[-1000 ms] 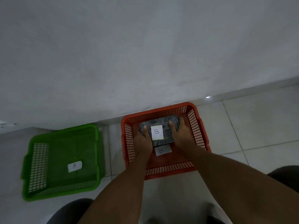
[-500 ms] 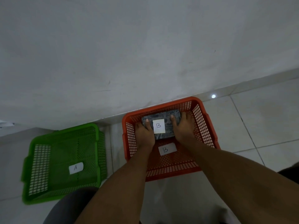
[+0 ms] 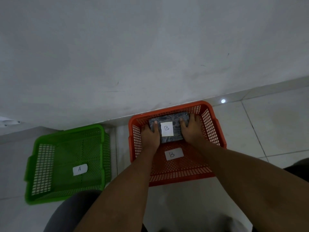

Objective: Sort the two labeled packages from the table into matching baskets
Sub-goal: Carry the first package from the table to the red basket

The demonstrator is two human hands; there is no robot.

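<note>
A dark grey wrapped package (image 3: 173,118) with a white "B" label lies low inside the orange basket (image 3: 215,131), near its far wall. My left hand (image 3: 150,134) grips its left end and my right hand (image 3: 192,129) grips its right end. A white "B" tag (image 3: 173,154) lies on the orange basket's floor, just in front of the package. To the left stands a green basket (image 3: 38,166) holding only a white "A" tag (image 3: 80,169). No other package is in view.
Both baskets sit on a pale tiled floor against a white wall (image 3: 150,56). A narrow strip of floor (image 3: 117,148) separates them. My knees in dark trousers (image 3: 70,213) show at the bottom edge.
Both hands have carried the package farther back and lower into the orange basket, uncovering the "B" tag on its floor. The view has shifted slightly.
</note>
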